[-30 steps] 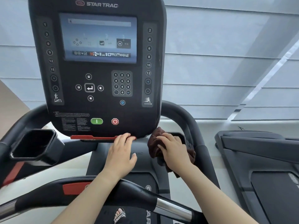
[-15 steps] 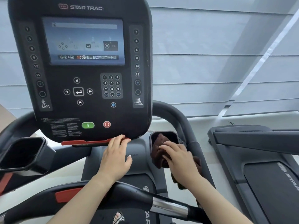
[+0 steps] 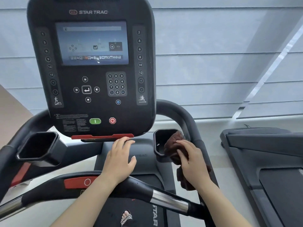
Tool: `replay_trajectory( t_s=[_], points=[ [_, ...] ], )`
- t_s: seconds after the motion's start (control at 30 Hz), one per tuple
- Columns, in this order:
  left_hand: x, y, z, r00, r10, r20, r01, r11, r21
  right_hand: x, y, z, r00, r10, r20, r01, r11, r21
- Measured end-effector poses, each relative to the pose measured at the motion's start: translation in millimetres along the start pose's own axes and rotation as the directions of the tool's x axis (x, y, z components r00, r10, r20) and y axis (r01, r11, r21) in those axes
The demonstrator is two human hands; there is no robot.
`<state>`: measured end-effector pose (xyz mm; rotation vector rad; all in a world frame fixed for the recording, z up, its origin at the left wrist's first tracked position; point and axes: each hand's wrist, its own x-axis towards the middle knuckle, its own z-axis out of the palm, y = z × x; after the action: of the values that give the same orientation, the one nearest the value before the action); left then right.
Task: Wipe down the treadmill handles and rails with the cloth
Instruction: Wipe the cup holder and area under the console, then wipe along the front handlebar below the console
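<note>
Left hand lies palm down with the fingers nearly straight and loosely spread, their tips touching the lower edge of the console, just under the red strip. It holds nothing; it looks to be steadying me. My right hand is bunched over the brown cloth, fingers curved on top and pressing it against the outer rim of the right cup holder. Part of the cloth spills into the holder's mouth, and a loose end hangs below my wrist, beside the side rail.

By my reckoning I am on the fittings beside the right rail, not yet on the rail proper. The curved rail rises just behind the cloth, near enough to reach without shifting my stance. The front handlebar crosses under both forearms, with its silver grip showing between them; whether it has been wiped I cannot tell.

Next I would draw the cloth off the rim and wrap it round the rail, so my palm and thumb close about the tube, then slide along its length with steady pressure. The hanging end needs gathering in first, or it will drag and wipe nothing. I should keep my left fingertips off the console buttons while I lean.
</note>
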<state>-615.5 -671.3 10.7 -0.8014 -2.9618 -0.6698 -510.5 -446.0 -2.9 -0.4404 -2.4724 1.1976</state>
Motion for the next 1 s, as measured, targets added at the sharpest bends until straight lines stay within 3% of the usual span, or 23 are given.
replay_trajectory(
  t_s=[0.17,0.27,0.4,0.63,0.8,1.0],
  points=[
    [-19,-6,-8,0.999,-0.024,0.043,0.028,0.996,-0.085,-33,-8,-18,0.994,-0.057,0.096,0.037,0.978,0.203],
    [-28,-8,-9,0.993,0.033,0.110,-0.024,0.997,-0.080,-61,-3,-18,0.988,-0.069,0.137,0.045,0.985,0.169],
    [-30,-7,-3,0.993,0.055,0.100,-0.058,0.998,0.032,-99,-7,8,0.987,-0.050,0.150,0.044,0.998,0.045],
    [-33,-18,-5,0.978,0.152,0.143,-0.158,0.987,0.034,-103,-34,40,0.997,0.059,0.056,-0.045,0.975,-0.218],
    [-44,-50,-20,0.975,0.199,0.097,-0.206,0.976,0.074,-101,-82,83,0.999,0.050,-0.020,-0.054,0.946,-0.319],
    [-55,-76,-35,0.961,0.267,0.075,-0.274,0.958,0.091,-121,-74,77,0.964,0.184,-0.191,-0.238,0.918,-0.316]
  ],
)
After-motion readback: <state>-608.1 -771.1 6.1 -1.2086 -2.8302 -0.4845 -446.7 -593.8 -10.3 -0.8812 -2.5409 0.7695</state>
